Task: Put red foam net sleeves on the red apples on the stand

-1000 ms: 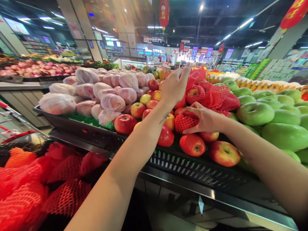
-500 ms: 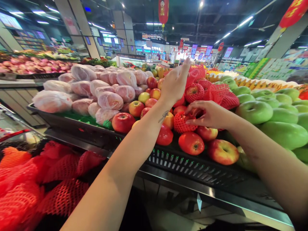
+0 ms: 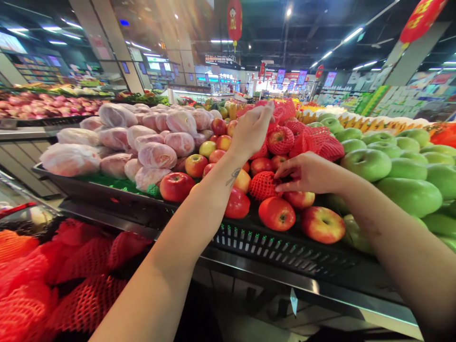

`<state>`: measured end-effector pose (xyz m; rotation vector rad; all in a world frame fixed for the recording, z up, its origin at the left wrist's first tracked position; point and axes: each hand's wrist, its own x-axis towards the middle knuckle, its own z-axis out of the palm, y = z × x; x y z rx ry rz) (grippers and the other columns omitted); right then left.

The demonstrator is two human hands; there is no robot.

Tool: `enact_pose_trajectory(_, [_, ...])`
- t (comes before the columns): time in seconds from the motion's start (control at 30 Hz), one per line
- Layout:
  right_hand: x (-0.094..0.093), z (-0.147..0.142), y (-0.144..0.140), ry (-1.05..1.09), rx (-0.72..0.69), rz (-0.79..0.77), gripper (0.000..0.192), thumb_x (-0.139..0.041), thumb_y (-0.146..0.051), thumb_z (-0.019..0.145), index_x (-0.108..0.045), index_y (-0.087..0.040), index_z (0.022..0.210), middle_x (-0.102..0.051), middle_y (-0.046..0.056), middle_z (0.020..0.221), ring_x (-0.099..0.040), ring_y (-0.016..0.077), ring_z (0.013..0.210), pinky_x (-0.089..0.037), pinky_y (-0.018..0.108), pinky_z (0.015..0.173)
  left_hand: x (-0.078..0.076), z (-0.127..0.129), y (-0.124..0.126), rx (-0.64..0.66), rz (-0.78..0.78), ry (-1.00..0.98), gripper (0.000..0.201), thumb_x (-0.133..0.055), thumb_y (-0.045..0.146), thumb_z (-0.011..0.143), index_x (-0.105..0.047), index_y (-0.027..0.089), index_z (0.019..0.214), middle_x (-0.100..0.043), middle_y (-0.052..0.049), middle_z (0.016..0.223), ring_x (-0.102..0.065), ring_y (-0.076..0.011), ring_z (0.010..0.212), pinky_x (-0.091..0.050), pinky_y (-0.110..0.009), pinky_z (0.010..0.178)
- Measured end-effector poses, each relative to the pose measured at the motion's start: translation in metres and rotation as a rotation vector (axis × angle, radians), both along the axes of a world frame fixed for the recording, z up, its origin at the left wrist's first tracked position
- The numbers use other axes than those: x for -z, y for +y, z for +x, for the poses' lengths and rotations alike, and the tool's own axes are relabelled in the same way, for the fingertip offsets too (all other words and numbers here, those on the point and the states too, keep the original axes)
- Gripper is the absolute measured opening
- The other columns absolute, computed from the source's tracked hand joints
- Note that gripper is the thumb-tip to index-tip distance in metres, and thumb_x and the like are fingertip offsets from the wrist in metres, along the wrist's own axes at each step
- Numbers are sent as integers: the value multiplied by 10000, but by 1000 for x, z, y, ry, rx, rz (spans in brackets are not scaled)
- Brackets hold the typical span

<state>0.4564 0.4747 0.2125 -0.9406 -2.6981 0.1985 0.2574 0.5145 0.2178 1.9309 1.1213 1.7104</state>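
Head view shows a fruit stand, and the black slotted plastic display crate (image 3: 270, 244) serves as the landmark. At its middle, the right hand (image 3: 308, 172) rests fingers-down on a red apple wrapped in a red foam net sleeve (image 3: 262, 185); the fingers lie loosely spread on it, touching rather than clasping. Further back over the crate, the left hand (image 3: 252, 129) is raised with fingertips pinched narrow on the edge of a crumpled red foam net (image 3: 285, 110) atop the heap of netted apples; how much it grips I cannot tell.

That netted apple looks firm and moderately heavy, but it bruises easily; the foam sleeve is soft, springy and light, and could slip off. Cupping it around the sides seems the safest hold.

Bare red apples (image 3: 277, 213) sit just in front of it at the crate's front edge, close enough to be nudged and roll. Pale green mangoes (image 3: 366, 164) pile up right of the crate, pink fruit in thin plastic bags (image 3: 156, 154) to its left, and loose red foam nets (image 3: 85, 280) lie below it.
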Motion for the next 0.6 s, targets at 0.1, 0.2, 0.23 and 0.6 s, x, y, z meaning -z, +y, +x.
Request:
enact_pose_trajectory(0.1, [-13,14,-1,211,202,135,251,-715,-504,854,-757,-257,866,-777,50,832,-733,278,784,-578,454,778,1,0,-7,49,-45,256,303,-703,441,895,-685,204,708,-676,-46,766,-653,-201,866,-494,-339,897])
enact_pose_trajectory(0.2, [-22,27,-1,298,451,368,250,-701,-496,871,-727,-260,796,-739,99,788,-724,370,842,-538,591,880,5,-2,-13,191,-169,617,145,-788,314,708,-706,209,649,-665,-6,650,-602,-155,671,-478,-284,725])
enact_pose_trajectory(0.23, [-24,31,0,303,503,421,266,-692,-510,880,-725,-262,790,-732,111,785,-718,393,865,-523,622,903,6,-3,-14,250,-246,723,113,-794,295,662,-718,215,640,-659,9,612,-582,-143,616,-459,-269,664])
enact_pose_trajectory(0.6, [-6,35,36,380,453,324,303,-670,-394,895,-758,-246,1144,-756,91,1225,-696,326,1165,-550,518,1034,-1,8,-26,334,-274,1009,168,-709,294,799,-765,151,865,-767,-38,839,-667,-155,768,-477,-268,746])
